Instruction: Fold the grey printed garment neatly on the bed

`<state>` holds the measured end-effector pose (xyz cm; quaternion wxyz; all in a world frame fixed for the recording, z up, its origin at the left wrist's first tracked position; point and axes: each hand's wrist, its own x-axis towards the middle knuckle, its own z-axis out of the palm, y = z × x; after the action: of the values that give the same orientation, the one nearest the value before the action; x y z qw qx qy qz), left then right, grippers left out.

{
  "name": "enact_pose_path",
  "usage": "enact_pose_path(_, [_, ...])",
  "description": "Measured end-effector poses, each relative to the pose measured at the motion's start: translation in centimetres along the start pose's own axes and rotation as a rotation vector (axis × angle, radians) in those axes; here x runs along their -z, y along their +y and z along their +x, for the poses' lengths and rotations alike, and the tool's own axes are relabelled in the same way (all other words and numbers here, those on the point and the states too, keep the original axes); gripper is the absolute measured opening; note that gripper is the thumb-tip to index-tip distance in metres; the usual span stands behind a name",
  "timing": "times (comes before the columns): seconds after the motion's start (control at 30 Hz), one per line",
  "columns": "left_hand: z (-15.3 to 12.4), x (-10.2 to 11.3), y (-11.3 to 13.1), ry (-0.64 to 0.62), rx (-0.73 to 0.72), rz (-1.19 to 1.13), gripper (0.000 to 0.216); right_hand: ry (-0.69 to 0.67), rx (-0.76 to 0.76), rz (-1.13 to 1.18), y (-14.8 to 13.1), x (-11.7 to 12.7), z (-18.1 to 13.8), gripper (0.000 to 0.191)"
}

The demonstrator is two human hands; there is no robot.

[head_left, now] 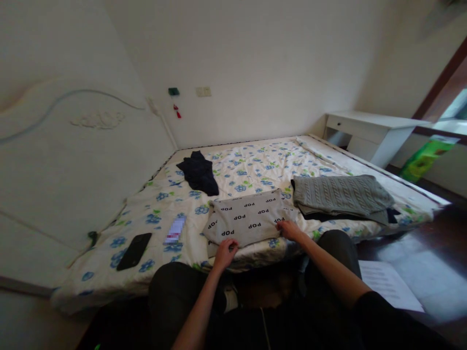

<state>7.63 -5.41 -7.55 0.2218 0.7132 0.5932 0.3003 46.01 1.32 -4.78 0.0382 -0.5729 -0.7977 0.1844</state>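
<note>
A beige folded garment printed with "POP" lies on the flowered bedspread near the bed's front edge. My left hand grips its near left edge. My right hand rests on its near right corner, fingers pressing the cloth. To the right lies a folded grey knit sweater on top of a dark garment. A crumpled dark navy garment sits farther back on the bed.
A black phone and a small card lie on the bed at left. The headboard rises at left. A white desk and a green bag stand at right. Papers lie on the dark floor.
</note>
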Motion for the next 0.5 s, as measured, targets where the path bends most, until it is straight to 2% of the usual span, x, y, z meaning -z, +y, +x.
enact_pose_path(0.1, [0.1,-0.1,-0.6,-0.01,0.02,-0.049,0.011,0.04,-0.078,-0.006,-0.1,-1.0,-0.2,0.043])
enact_pose_path(0.23, [0.3,-0.1,-0.7,-0.033,-0.025,-0.037,0.012,0.092,-0.128,0.023,0.0,-2.2,-0.7,0.035])
enact_pose_path(0.4, [0.4,0.4,-0.3,0.001,0.08,-0.149,0.015,0.197,-0.117,0.377,2.5,-2.9,-1.3,0.021])
enact_pose_path(0.5, [0.5,0.7,-0.1,0.019,0.154,-0.27,0.015,0.327,-0.288,0.616,4.7,-3.0,-1.1,0.018])
